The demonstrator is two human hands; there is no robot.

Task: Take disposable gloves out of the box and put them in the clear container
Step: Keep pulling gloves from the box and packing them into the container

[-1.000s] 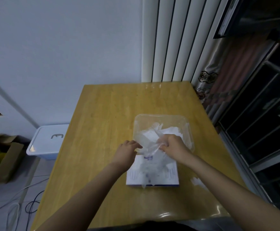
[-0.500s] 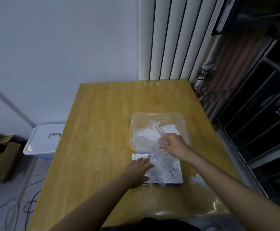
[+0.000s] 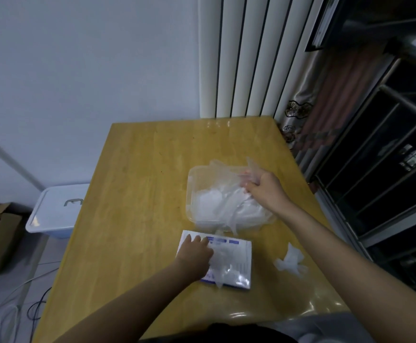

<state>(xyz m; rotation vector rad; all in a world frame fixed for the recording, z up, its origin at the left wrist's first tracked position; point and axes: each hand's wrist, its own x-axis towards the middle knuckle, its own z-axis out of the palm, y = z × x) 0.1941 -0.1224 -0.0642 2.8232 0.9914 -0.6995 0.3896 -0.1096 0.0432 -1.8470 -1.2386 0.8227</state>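
Head view:
R hand (image 3: 264, 188): moved from box side to far-right rim of container (image 3: 189, 194), pinching glove (image 3: 247, 168) above pile (image 3: 214, 204).
L hand (image 3: 195, 253): still flat on box (image 3: 236, 263), fingers straight.
Room: table (image 3: 140, 194) wood open left & beyond container; stray glove (image 3: 291, 261) near right edge.

On yellow wood table (image 3: 140, 181): flat white-and-blue card box (image 3: 241, 248). Clear plastic container (image 3: 189, 184) w/ thin gloves (image 3: 217, 204) in it, just behind box. One loose glove (image 3: 290, 261) just R of box.
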